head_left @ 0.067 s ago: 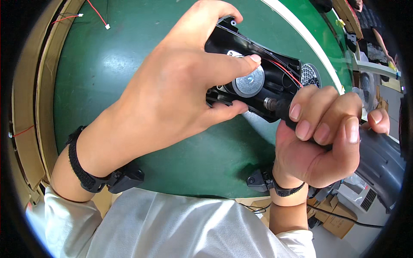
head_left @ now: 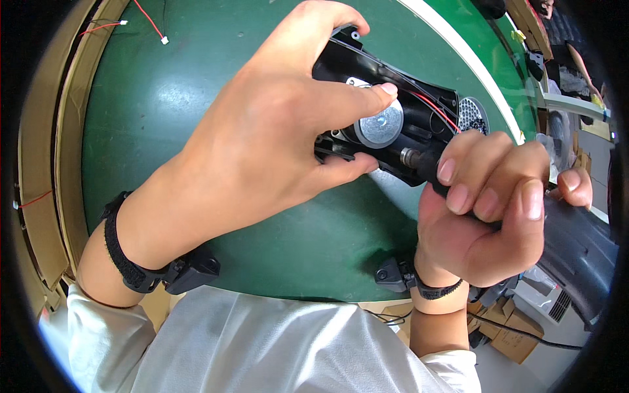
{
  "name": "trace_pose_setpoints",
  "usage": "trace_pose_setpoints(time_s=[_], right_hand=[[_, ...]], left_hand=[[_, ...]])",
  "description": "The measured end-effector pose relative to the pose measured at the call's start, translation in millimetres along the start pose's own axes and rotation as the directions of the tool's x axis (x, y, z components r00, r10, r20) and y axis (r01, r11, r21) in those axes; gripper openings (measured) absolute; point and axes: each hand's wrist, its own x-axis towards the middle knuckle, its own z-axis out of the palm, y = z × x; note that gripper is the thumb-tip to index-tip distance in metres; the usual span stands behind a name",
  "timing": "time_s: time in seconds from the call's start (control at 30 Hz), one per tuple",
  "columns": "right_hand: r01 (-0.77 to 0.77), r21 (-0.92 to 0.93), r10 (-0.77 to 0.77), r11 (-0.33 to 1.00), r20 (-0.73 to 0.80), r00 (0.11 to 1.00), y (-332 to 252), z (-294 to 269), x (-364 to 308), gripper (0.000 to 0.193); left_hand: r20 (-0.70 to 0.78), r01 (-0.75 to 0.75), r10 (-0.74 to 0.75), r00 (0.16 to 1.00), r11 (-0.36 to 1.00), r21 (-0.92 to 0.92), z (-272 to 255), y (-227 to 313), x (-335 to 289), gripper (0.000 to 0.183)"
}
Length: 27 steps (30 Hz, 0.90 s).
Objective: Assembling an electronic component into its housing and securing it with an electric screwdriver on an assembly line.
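My left hand (head_left: pixel 262 124) grips a black plastic housing (head_left: pixel 419 131) over the green tabletop (head_left: pixel 308 249). Its thumb and fingers wrap around the shell, one digit lying over a round speaker (head_left: pixel 381 126) with a silver back. A red and a black wire (head_left: pixel 429 103) run along the inside of the shell. Curled around a black screwdriver (head_left: pixel 429 164), probably a powered one, is my right hand (head_left: pixel 495 196). Its metal collar points left into the housing, below the speaker. The bit's tip and any screw cannot be made out.
Loose red and black wires with white connectors (head_left: pixel 164 40) lie at the far left. Cardboard (head_left: pixel 65 150) borders the table's left side. A white strip (head_left: pixel 462 56) curves along the far right. A large dark curved object (head_left: pixel 580 252) stands at the right.
My right hand has shifted very slightly left with the screwdriver. The left hand and the housing stay in place.
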Motion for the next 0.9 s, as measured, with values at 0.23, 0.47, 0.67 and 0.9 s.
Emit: trace_pose_setpoints(time_s=[0.23, 0.47, 0.67, 0.9], right_hand=[[-0.02, -0.072, 0.02, 0.997, 0.009, 1.0, 3.2, 11.1, -2.4, 0.027], [0.056, -0.118, -0.059, 0.991, -0.028, 0.998, 4.8, 6.5, 4.1, 0.045], [0.154, -0.001, -0.144, 0.988, -0.352, 0.925, -69.7, -43.9, 26.5, 0.012], [-0.005, -0.384, -0.233, 0.923, -0.573, 0.786, -2.8, -63.1, 31.6, 0.028]], left_hand=[[0.084, -0.215, 0.208, 0.974, 0.973, 0.08, -16.3, 13.6, 10.1, 0.061], [0.039, 0.12, -0.116, 0.992, 0.988, -0.102, -14.5, 16.6, 1.3, 0.06], [0.202, 0.197, -0.183, 0.962, 0.979, -0.051, -23.5, 18.4, 8.9, 0.06], [0.146, -0.05, 0.004, 0.989, 0.95, 0.31, -68.3, 8.3, 16.3, 0.055]])
